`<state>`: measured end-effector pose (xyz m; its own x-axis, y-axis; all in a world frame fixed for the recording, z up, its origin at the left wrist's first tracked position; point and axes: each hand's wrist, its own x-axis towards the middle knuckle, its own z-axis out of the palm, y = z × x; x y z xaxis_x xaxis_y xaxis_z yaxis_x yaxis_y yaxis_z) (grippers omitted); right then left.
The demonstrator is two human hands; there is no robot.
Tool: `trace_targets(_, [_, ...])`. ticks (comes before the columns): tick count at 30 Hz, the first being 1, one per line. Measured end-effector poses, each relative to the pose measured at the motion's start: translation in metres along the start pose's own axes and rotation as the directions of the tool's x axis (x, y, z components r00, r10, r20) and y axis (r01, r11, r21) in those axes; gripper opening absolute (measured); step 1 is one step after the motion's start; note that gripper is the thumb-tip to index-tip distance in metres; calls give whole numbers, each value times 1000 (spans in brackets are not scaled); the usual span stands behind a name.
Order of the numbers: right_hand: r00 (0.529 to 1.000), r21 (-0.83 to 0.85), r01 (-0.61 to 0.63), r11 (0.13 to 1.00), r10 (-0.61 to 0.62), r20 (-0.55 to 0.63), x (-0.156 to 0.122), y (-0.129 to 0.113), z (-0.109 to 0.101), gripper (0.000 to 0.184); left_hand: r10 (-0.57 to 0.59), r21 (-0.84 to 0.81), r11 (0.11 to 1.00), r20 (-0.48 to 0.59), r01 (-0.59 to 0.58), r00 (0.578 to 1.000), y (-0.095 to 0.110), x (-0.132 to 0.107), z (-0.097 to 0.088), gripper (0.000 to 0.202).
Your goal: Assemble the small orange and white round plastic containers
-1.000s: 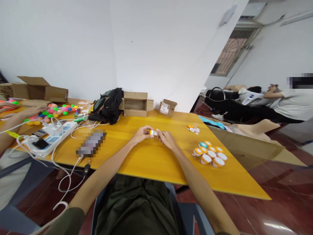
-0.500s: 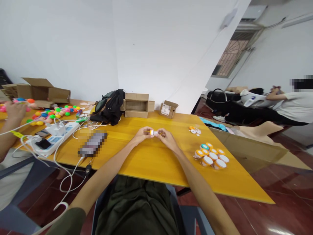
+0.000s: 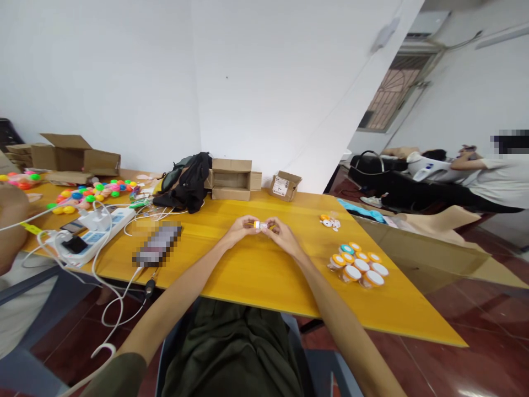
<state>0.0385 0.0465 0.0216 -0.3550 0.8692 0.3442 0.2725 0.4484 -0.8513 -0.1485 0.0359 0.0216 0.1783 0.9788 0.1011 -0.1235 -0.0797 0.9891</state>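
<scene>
Over the middle of the table [image 3: 248, 275], a small clear jar with an orange-and-white cap [image 3: 261, 225] lies sideways between my fingertips. My left hand [image 3: 240, 229] is closed around the capped end. The clear end is pinched by my right hand [image 3: 281, 234]. Fingers cover parts of the jar, and the print on it is too small to read. To the right of my right forearm stands a cluster of several similar jars [image 3: 361, 265] with orange, white and teal caps. Beyond them lie a few loose orange and white cap-like pieces [image 3: 329, 222].
On the left are a phone [image 3: 159, 244], a white power strip [image 3: 97, 234] with cables, and strings of colourful balls [image 3: 95, 190]. A black bag [image 3: 185, 182] and cardboard boxes [image 3: 231, 193] line the wall. Another person's arm [image 3: 12, 220] is at far left; a large carton [image 3: 413, 253] stands right.
Both my hands keep hold of the jar at nearly the same spot. At far left, the other person's hand has moved left and nearer, partly out of view.
</scene>
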Motion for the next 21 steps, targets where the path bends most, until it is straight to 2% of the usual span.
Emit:
trace_targets(3, [1000, -1, 9, 1000, -9, 19, -1, -3, -1, 54, -7, -8, 1000, 9, 7, 1000, 0, 0, 0, 46])
trace_targets(9, [999, -188, -23, 982, 27, 23, -4, -10, -4, 59, 10, -5, 1000, 68, -9, 998, -2, -1, -1, 49])
trace_targets(12, [998, -227, -62, 972, 67, 15, -5, -13, -3, 64, 29, -4, 1000, 85, -29, 996, -2, -1, 0, 52])
trace_targets(17, [979, -118, -202, 972, 203, -4, -5, -19, 1, 69, 64, 23, 998, 94, -66, 993, -2, 0, 2, 51])
trace_targets(21, [947, 1, -315, 949, 314, 61, -2, -17, 4, 72, 111, 81, 990, 97, -119, 989, -5, 0, 2, 48])
